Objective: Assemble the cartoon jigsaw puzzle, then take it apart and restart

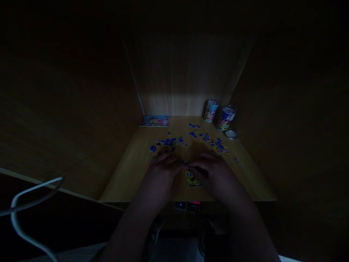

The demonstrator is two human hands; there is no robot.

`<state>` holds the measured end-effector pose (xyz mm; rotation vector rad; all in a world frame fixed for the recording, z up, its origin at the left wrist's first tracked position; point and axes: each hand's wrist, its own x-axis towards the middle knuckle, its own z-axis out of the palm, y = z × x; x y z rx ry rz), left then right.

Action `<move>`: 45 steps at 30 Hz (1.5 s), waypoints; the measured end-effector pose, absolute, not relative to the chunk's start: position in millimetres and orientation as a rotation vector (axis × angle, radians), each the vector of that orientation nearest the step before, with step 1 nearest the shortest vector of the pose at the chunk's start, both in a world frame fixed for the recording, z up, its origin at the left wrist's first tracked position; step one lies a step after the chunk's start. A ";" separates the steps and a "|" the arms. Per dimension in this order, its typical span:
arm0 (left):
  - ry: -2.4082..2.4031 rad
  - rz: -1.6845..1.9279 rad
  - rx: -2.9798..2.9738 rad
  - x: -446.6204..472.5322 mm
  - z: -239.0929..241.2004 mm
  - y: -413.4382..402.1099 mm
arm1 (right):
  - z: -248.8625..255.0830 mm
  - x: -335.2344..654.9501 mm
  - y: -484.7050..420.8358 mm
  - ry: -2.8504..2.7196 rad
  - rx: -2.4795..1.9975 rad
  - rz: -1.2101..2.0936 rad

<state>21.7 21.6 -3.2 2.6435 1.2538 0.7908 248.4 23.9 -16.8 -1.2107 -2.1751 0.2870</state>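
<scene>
My left hand [165,168] and my right hand [211,165] meet near the front middle of the wooden desk, with fingers pinched together. Between their fingertips a small puzzle piece [185,162] shows in part; the dim light hides its picture. Just below the fingertips lies a joined section of puzzle [191,177] with a yellow cartoon face, partly covered by my right hand. Beyond my left hand spreads a group of loose puzzle pieces [170,142], many with blue backs. Another scatter of pieces [218,145] lies past my right hand.
Two picture-printed cans [211,111] [227,118] stand at the back right, beside a round lid [231,135]. A cartoon picture strip [155,120] lies at the back left. Wooden panels enclose the desk [125,171]. A white cable [16,214] loops at lower left.
</scene>
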 end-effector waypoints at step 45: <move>1.623 0.840 2.483 -17.6 -9.3 10.8 | -14.2 244.1 21.9 -2.105 -1.473 0.159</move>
